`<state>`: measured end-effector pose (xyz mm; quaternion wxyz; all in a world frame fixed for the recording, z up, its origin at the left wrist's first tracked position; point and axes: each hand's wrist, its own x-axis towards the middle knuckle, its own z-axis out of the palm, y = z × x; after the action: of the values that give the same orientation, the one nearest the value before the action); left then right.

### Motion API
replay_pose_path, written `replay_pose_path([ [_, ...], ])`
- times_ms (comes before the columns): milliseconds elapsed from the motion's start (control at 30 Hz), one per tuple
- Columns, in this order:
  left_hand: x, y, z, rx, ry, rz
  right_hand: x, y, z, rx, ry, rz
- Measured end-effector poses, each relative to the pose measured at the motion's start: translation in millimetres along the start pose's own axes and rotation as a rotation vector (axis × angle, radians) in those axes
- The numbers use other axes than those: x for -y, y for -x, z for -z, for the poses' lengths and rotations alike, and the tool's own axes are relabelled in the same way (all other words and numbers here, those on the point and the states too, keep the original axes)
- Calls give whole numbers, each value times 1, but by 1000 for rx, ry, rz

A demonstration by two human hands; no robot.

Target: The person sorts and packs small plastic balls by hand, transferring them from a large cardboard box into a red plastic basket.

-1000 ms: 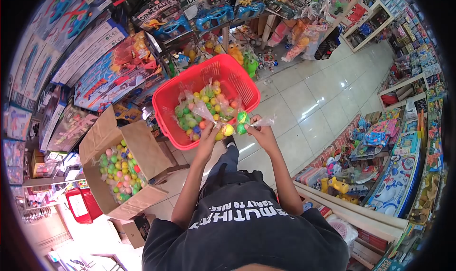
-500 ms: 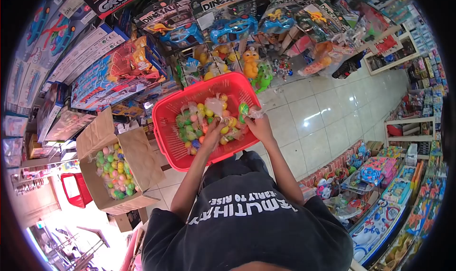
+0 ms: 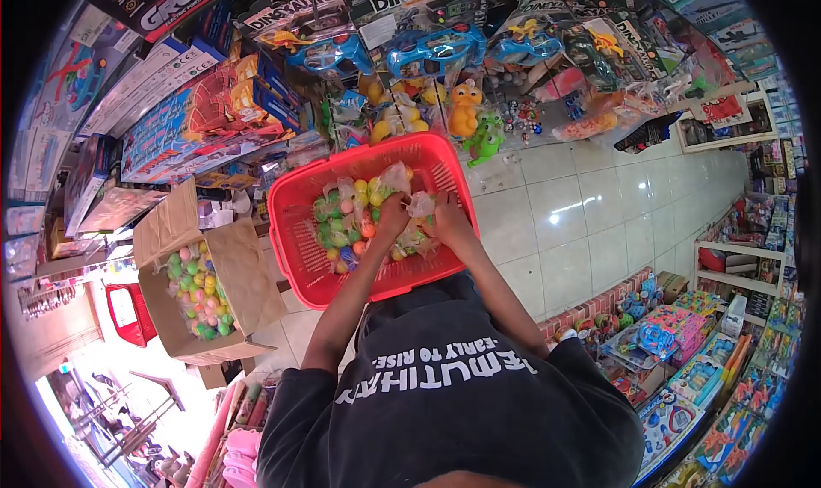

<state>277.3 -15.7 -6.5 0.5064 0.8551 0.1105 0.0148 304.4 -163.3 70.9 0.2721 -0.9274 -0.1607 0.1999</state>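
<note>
A red plastic basket [image 3: 285, 261] holds many colourful balls [image 3: 335, 223], several of them wrapped in clear plastic. Both of my hands are inside it, close together over the right half. My left hand [image 3: 392, 220] is closed, its fingertips pinching the edge of a crumpled clear plastic bag [image 3: 421, 204]. On the other side of that bag, my right hand [image 3: 451, 221] has its fingers curled against the plastic. Whatever lies beneath the fingers is partly hidden. Another bunched clear bag [image 3: 395, 178] rests on the balls just beyond my left hand.
An open cardboard box [image 3: 244, 287] of similar balls stands to the left, with a smaller red basket [image 3: 130, 313] behind it. Boxed toys [image 3: 201, 116] and hanging dinosaur packs [image 3: 436, 47] line the far side. Tiled floor [image 3: 564, 223] and toy shelves lie to the right.
My right hand has moved inward from the basket's right rim, and the green ball it held no longer shows in it. My left hand has shifted slightly up towards the right hand.
</note>
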Motion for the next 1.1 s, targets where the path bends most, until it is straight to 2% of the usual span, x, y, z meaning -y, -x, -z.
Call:
replay_pose_path([
  [67, 1, -6, -4, 23, -15, -36, 1, 0, -2, 61, 36, -73],
  [200, 4, -7, -11, 6, 48, -133, -12, -3, -19, 87, 29, -62],
  [333, -7, -4, -6, 58, 117, -51, -22, -9, -35, 53, 28, -57],
  [400, -4, -1, -3, 84, -84, -103, -27, -12, -41, 66, 20, -86],
  [433, 8, -2, -6, 84, -85, -102, -27, -15, -41, 86, -3, -100],
  [533, 23, -9, -3, 177, -100, -146, -23, -19, -36, 110, -25, -123],
  [600, 29, -11, 2, 356, -51, -200, -20, -20, -33, 113, -24, -138],
  [700, 37, -13, 4, 396, -20, -277, -16, -29, -36, 46, 63, -67],
  [767, 34, -11, 4, 364, -59, -249, -19, -39, -44, -142, 65, 39],
  [800, 34, -9, 4, 332, -101, -218, -14, -44, -42, -144, 68, 40],
  [867, 34, -6, 4, 306, -124, -233, -5, -54, -37, -17, 15, -163],
  [1033, 46, -4, 2, 242, -65, -217, -22, -80, -64, -162, 63, -78],
  [1100, 57, -9, -2, 289, 12, -203, -25, -90, -67, -217, 94, -28],
])
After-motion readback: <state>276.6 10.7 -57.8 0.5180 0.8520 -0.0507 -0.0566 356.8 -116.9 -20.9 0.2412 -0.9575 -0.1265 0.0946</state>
